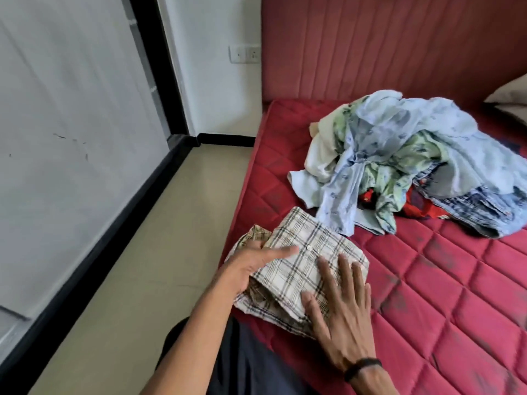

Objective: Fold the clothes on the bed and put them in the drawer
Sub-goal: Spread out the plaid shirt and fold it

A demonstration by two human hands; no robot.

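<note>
A folded cream plaid shirt (pixel 310 252) lies at the near left edge of the red quilted mattress (pixel 445 280). My left hand (pixel 251 265) holds its left side, thumb stretched over the top and fingers tucked under the folds. My right hand (pixel 339 306) lies flat on the shirt's near right part, fingers straight and spread. Farther back on the mattress sits a heap of unfolded clothes (pixel 405 163): pale blue, green-patterned, red and denim pieces. No drawer is in view.
A padded red headboard (pixel 385 44) stands behind the heap, with a pillow corner (pixel 510 95) at the far right. Left of the bed runs a strip of beige floor (pixel 159 252) beside a white wall with a black skirting and a wall socket (pixel 244 54).
</note>
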